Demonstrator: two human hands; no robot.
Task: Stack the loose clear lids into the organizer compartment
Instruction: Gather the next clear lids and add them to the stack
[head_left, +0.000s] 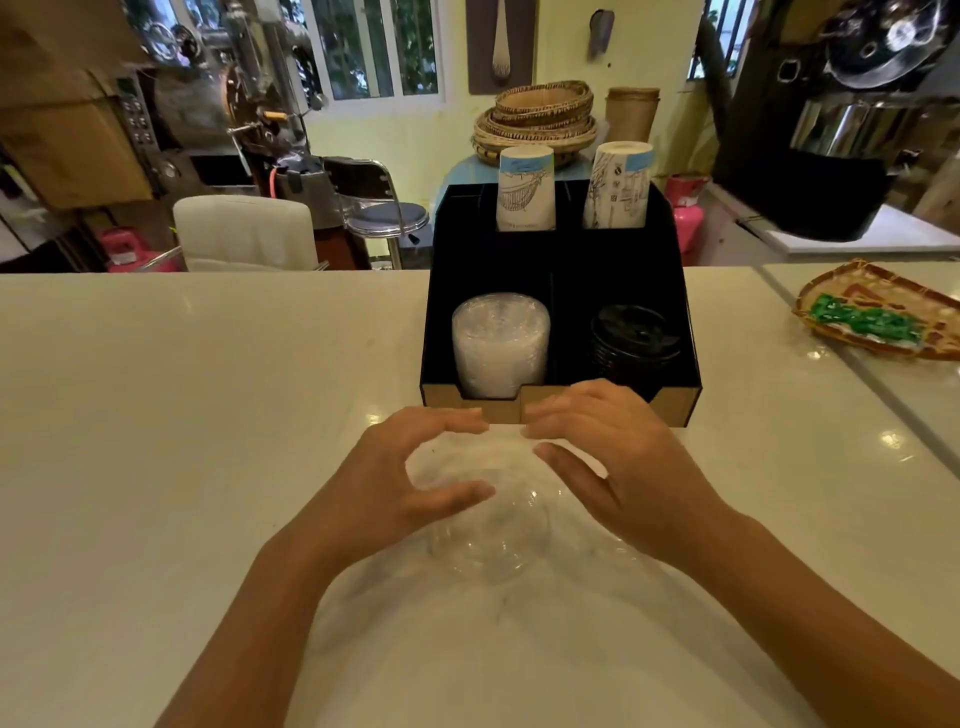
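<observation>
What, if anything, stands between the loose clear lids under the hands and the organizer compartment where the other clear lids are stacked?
Only the organizer's low front wall, notched there. The loose clear lids lie on the counter just before it, between the left hand and right hand; the clear stack is open above.

The organizer (558, 400) stands on the counter (208, 415). Lids (500, 345) fill its front left compartment; loose lids (488, 535) lie before it, between both hands.

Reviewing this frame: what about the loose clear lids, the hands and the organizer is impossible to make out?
Head view only:
- How many loose clear lids: transparent, blurred, partly under both hands.
- Whether the left hand or right hand actually grips them.
- Number of lids in the clear stack in the organizer.
- Black lids: lost against dark walls.
</observation>
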